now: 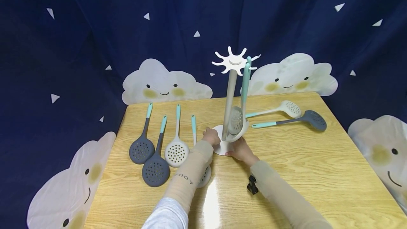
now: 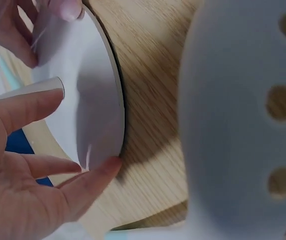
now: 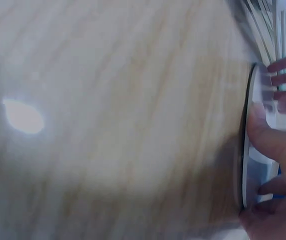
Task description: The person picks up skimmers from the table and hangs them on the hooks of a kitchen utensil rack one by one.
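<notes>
We see the left hand (image 2: 32, 187) and right hand (image 2: 7, 27) touching a white base (image 2: 100, 100). Near it, the table (image 2: 155, 97) shows through a holed skimmer (image 2: 228, 120).

Wood-grain table (image 1: 305, 165), four skimmers (image 1: 155, 172) left, two right, utensil stand (image 1: 229, 105) between

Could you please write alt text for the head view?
Two hands touch the round white base of a stand holding two teal-handled utensils. On the wooden table, perforated skimmers lie either side: four left, two right.
</notes>
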`<state>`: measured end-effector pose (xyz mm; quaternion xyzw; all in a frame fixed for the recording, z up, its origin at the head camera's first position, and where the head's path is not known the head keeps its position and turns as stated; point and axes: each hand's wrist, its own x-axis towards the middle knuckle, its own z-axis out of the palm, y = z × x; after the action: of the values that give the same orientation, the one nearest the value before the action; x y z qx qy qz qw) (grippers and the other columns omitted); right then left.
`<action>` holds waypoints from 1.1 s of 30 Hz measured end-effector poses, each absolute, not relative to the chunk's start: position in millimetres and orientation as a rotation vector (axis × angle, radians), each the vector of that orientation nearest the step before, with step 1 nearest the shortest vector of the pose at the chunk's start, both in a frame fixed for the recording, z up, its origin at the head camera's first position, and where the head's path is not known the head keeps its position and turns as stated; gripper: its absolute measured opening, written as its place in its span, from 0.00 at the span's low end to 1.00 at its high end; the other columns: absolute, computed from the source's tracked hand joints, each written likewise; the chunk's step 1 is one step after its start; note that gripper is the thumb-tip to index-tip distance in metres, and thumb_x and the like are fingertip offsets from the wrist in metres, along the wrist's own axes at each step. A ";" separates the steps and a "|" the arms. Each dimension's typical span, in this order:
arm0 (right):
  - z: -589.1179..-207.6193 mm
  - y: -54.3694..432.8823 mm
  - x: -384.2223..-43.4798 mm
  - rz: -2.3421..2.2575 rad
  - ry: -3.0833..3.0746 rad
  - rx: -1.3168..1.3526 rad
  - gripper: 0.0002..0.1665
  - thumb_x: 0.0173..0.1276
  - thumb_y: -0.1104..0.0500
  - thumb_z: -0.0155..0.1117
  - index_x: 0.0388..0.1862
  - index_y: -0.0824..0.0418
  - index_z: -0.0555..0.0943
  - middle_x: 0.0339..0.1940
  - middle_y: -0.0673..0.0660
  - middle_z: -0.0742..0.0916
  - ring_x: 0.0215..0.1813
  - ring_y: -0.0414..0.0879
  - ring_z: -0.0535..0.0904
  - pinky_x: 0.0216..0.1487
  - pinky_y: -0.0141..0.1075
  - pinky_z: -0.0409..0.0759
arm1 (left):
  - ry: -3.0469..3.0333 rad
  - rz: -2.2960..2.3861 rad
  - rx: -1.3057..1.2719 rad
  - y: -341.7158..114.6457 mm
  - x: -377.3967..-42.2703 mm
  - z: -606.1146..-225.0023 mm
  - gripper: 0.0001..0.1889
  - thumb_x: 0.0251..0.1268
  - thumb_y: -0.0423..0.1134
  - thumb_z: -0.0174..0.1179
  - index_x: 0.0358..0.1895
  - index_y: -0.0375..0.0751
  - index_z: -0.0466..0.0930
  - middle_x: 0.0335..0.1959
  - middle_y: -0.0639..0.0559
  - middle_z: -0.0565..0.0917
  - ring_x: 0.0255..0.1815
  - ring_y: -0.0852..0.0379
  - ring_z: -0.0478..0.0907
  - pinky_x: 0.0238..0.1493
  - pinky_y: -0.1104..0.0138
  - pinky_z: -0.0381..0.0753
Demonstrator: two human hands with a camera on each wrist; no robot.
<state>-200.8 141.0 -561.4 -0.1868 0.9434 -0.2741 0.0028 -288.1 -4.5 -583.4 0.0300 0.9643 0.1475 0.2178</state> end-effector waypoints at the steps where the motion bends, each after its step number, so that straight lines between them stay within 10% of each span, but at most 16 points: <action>1: -561.1 142.0 -202.3 -0.870 2.937 -0.585 0.52 0.44 0.55 0.74 0.63 0.79 0.60 0.62 0.75 0.67 0.65 0.69 0.58 0.65 0.55 0.54 | 2.667 0.416 0.063 -4.1 -284.9 -578.4 0.10 0.52 0.37 0.57 0.36 0.35 0.79 0.47 0.36 0.68 0.45 0.40 0.66 0.42 0.56 0.70; 8: -559.4 146.7 -211.8 -0.911 2.809 -0.574 0.57 0.43 0.58 0.75 0.65 0.78 0.54 0.65 0.76 0.61 0.67 0.68 0.54 0.67 0.53 0.53 | 2.629 0.438 -0.043 -3.7 -252.9 -518.5 0.08 0.55 0.35 0.57 0.35 0.33 0.78 0.46 0.36 0.65 0.44 0.42 0.65 0.42 0.61 0.68; 33: -554.6 161.1 -229.6 -1.066 2.555 -0.555 0.61 0.43 0.66 0.73 0.66 0.80 0.43 0.67 0.79 0.54 0.68 0.69 0.51 0.67 0.54 0.47 | 2.683 0.395 -0.111 0.4 -242.8 -509.4 0.14 0.59 0.38 0.54 0.43 0.31 0.78 0.47 0.34 0.70 0.46 0.42 0.68 0.43 0.60 0.71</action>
<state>-229.6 161.1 -554.6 -0.1940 0.8935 -0.3728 0.1582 -242.8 0.4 -509.4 -0.0400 0.9660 0.1422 0.2121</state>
